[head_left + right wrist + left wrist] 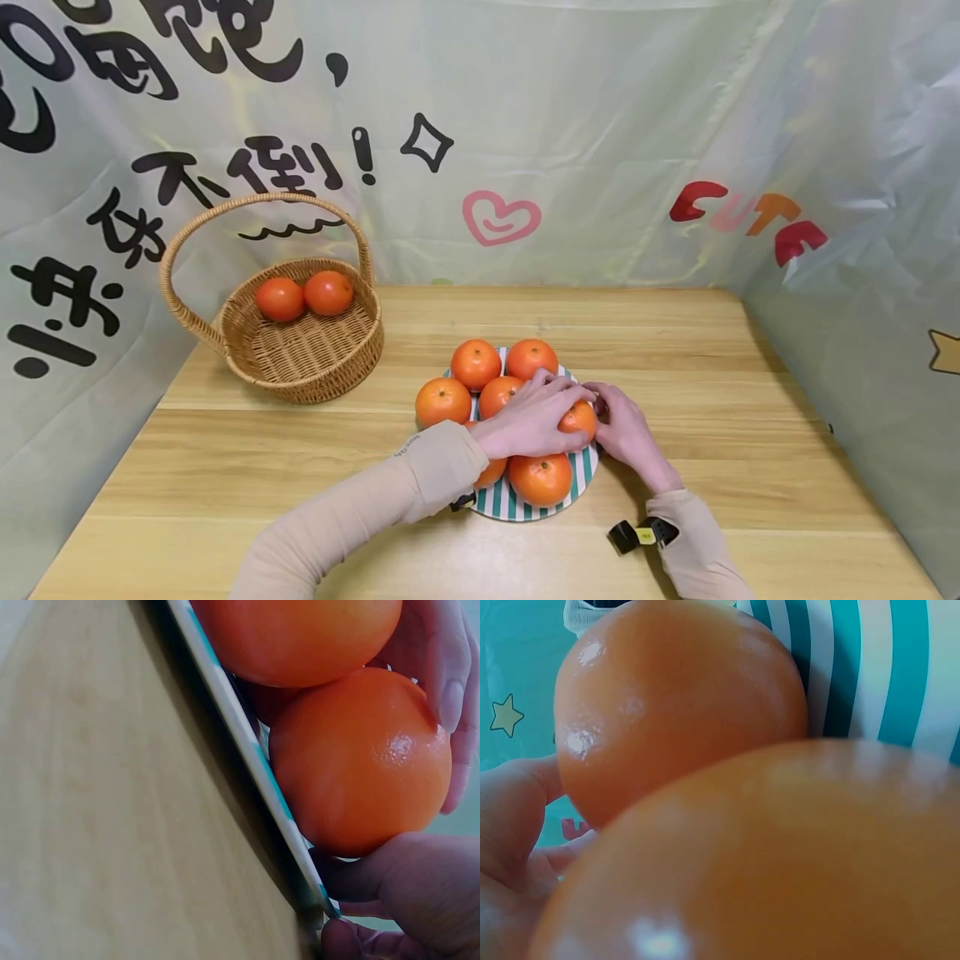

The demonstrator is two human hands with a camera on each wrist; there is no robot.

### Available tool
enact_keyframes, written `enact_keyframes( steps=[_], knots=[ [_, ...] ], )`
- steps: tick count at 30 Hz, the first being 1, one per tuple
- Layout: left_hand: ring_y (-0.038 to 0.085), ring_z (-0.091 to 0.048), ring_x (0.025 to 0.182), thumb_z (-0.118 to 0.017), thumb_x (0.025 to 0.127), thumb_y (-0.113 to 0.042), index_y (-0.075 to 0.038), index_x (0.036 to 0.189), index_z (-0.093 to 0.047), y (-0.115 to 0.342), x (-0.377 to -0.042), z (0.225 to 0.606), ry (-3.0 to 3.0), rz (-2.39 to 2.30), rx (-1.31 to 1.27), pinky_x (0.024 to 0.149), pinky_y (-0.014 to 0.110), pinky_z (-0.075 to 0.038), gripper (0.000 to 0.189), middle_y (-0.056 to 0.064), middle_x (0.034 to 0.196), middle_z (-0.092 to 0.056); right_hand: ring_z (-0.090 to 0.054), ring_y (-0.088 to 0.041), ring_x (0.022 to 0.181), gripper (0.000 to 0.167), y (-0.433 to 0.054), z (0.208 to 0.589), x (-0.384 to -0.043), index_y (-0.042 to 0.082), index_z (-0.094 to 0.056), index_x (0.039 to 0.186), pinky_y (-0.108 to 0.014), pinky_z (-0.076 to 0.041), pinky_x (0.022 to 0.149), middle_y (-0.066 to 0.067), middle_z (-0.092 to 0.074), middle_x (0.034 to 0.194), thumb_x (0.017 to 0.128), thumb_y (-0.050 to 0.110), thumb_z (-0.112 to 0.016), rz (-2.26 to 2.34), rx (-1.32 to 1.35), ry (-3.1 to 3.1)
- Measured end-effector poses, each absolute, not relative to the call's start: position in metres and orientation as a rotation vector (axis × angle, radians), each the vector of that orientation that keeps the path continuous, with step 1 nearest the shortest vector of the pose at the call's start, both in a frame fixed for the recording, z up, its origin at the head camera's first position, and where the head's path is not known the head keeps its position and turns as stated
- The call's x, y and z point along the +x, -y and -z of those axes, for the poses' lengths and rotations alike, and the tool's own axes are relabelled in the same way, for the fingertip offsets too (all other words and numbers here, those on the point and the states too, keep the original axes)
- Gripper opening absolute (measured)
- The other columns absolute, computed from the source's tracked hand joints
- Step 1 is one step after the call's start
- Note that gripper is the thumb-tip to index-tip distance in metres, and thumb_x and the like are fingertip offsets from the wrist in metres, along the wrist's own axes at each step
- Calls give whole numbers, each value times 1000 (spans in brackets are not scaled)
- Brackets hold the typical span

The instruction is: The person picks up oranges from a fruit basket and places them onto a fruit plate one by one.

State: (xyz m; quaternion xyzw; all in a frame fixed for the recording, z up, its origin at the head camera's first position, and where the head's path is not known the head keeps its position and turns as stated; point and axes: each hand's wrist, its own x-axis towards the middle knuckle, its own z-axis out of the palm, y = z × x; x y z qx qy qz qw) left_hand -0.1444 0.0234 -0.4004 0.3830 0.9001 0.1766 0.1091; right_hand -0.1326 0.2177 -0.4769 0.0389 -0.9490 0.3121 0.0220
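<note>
A round plate (517, 504) with green and white stripes bears several mandarins, one of them the front mandarin (541, 478). My left hand (525, 421) reaches over the plate, its fingers and thumb curved round the mandarin (578, 420) at the right side. That mandarin (360, 769) sits close against the plate in the right wrist view. My right hand (628, 429) is at the plate's right edge, pinching its rim between thumb and fingers, right under the held mandarin. In the left wrist view, a nearer mandarin (780, 862) covers much of the held one.
A wicker basket (330, 383) with a tall handle stands at the back left. Two red-orange round fruits (303, 297) lie inside it. Printed cloth walls enclose the wooden table (712, 358) at the back and both sides.
</note>
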Motion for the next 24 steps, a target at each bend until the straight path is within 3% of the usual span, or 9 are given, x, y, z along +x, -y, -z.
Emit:
enact_keyframes(
  steps=[24],
  knots=[
    [22, -42, 126, -65, 95, -40, -27, 137, -57, -25, -141, 404, -2678, -520, 1145, 106, 36, -42, 45, -1, 142, -55, -56, -25, 88, 47, -219, 479, -131, -2, -62, 127, -40, -44, 81, -13, -62, 97, 82, 9, -71, -983, 116, 2896]
  ],
)
